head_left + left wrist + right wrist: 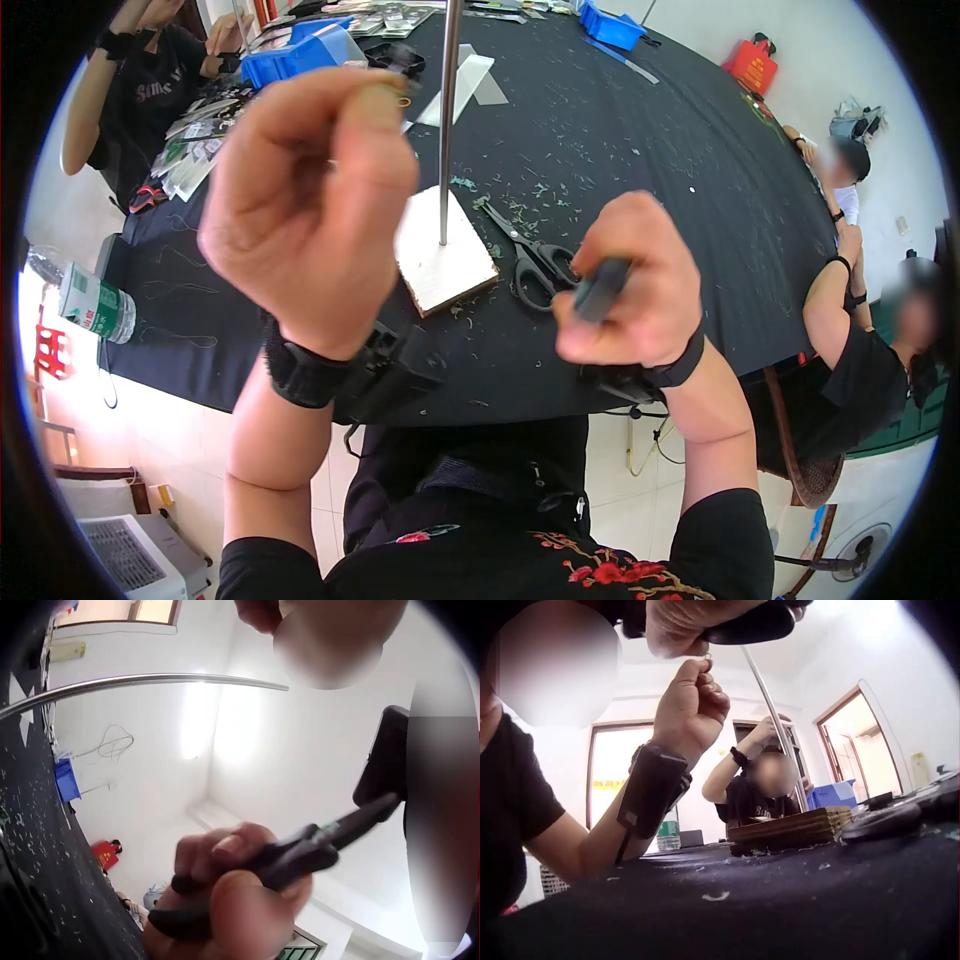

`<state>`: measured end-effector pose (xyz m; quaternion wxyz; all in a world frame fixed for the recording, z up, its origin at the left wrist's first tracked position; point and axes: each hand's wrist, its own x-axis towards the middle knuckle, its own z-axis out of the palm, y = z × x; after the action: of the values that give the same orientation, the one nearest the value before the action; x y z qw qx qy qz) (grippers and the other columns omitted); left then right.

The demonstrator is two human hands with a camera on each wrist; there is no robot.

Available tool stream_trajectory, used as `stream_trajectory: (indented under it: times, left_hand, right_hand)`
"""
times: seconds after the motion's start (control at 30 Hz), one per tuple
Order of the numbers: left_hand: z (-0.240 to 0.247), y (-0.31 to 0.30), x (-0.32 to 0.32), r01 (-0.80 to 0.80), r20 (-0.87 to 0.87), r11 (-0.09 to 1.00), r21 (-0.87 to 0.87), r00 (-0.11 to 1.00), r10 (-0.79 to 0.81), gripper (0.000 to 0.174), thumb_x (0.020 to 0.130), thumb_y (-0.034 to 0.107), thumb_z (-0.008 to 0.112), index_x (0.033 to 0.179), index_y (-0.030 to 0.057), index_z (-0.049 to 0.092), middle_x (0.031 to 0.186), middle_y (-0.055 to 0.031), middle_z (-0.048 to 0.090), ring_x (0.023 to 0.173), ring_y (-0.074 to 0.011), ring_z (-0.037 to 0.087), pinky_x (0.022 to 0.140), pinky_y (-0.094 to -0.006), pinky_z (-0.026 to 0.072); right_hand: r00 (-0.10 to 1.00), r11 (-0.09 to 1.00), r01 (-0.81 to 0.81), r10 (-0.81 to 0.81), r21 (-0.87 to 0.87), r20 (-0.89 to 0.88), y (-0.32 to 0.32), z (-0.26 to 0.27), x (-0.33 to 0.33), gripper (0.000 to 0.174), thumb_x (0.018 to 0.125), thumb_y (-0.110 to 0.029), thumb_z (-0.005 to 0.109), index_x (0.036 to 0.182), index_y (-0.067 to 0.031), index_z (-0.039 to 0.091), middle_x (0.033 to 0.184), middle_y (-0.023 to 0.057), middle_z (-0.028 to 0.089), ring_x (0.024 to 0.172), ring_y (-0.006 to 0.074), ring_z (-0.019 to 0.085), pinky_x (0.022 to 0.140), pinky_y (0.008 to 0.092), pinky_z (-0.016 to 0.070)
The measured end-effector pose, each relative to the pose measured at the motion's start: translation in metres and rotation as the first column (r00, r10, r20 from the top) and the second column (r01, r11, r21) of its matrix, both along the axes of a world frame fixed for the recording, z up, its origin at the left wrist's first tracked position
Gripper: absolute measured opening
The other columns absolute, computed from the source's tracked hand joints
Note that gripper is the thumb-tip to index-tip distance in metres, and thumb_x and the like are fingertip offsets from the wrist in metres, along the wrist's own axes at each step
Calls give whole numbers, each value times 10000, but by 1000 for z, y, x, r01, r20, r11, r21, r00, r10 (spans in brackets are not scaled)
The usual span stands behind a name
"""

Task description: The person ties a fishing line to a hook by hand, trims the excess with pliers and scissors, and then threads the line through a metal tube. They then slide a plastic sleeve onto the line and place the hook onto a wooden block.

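My left hand (310, 205) is raised on the left of a metal rod (449, 120), thumb and forefinger pinched together. A tiny pale thing (708, 656) shows at those fingertips in the right wrist view; what it is cannot be told. My right hand (640, 285) grips a black-handled tool (602, 288), which looks like pliers (300, 859) in the left wrist view, blurred. The rod stands upright in a white-topped wooden block (440, 270). Black scissors (540, 262) lie between the block and my right hand, handles towards me.
Green scraps (540, 188) are scattered over the black tablecloth (640, 140). Blue bins (300, 62) and packets (195, 160) lie on the far side and left. A bottle (95, 300) is at the left edge. Other people sit at left and right.
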<state>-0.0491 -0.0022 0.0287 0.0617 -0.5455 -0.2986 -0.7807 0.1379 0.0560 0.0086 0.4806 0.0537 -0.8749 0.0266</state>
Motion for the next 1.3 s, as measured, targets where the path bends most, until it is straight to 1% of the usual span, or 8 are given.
stream_trajectory:
  times: [0.07, 0.1, 0.13, 0.23, 0.5, 0.93, 1.23, 1.3]
  left_hand:
    - [-5, 2, 1, 15, -120, 999, 36, 993, -11, 83, 803, -29, 546, 880, -39, 577, 809, -55, 599, 649, -32, 485, 578, -152, 388]
    - [-6, 4, 3, -5, -109, 999, 34, 994, 8, 94, 751, -57, 574, 839, -25, 584, 752, -34, 579, 604, -34, 472, 545, -155, 379]
    - [-6, 7, 4, -24, -99, 999, 35, 995, 27, 123, 700, -84, 603, 798, -11, 591, 696, -14, 560, 559, -37, 459, 511, -159, 370]
    - [-7, 8, 5, -17, -74, 1000, -26, 997, 15, 116, 689, -83, 606, 772, -3, 590, 671, -4, 547, 536, -35, 447, 493, -158, 358]
    - [-9, 4, 14, -9, -145, 994, -112, 989, -7, 140, 642, -79, 628, 738, 19, 601, 594, -8, 515, 469, -50, 445, 444, -168, 351]
    - [-10, 4, 17, 7, -206, 985, -171, 978, -43, 116, 654, -48, 626, 731, 35, 602, 585, -6, 524, 452, -52, 476, 436, -173, 373]
    - [-13, 3, 17, -24, -206, 980, -199, 978, -18, 122, 650, -54, 619, 733, 32, 596, 594, -16, 534, 466, -59, 494, 450, -177, 395]
    - [-15, 0, 15, -20, -302, 975, -222, 952, -49, 89, 759, -52, 586, 843, -23, 583, 756, -20, 543, 650, -39, 475, 578, -160, 383]
  right_hand:
    - [988, 970, 6, -43, -244, -147, 3, -3, 1, 263, 660, -115, 693, 623, -65, 437, 757, 120, 522, 596, 219, 488, 517, 291, 388]
    - [985, 965, 2, -47, -262, -165, 9, -3, 1, 260, 629, -137, 744, 658, -56, 498, 762, 111, 517, 626, 214, 492, 538, 272, 390]
    - [985, 966, 2, -47, -259, -167, 10, -1, 1, 260, 629, -137, 744, 658, -56, 498, 762, 111, 517, 626, 214, 492, 538, 272, 390]
    - [999, 969, 25, -35, -244, -34, 5, 4, 1, 293, 575, -190, 794, 679, -56, 555, 773, 95, 507, 656, 202, 491, 547, 261, 385]
    - [997, 980, 80, -79, -181, 15, 4, 4, -3, 294, 550, -193, 794, 665, -60, 558, 764, 89, 502, 656, 203, 486, 535, 267, 377]
    - [993, 972, 117, -108, -204, 54, 5, 2, -3, 269, 551, -135, 764, 650, -65, 524, 799, 98, 518, 665, 210, 498, 546, 278, 394]
    - [987, 946, 156, -158, -284, 16, 2, -2, -4, 271, 551, -13, 686, 593, -60, 422, 770, 121, 527, 596, 216, 487, 514, 276, 403]
    - [989, 937, 145, -146, -317, 21, 0, -2, -3, 267, 550, 2, 672, 589, -59, 415, 764, 122, 531, 578, 216, 483, 501, 275, 400]
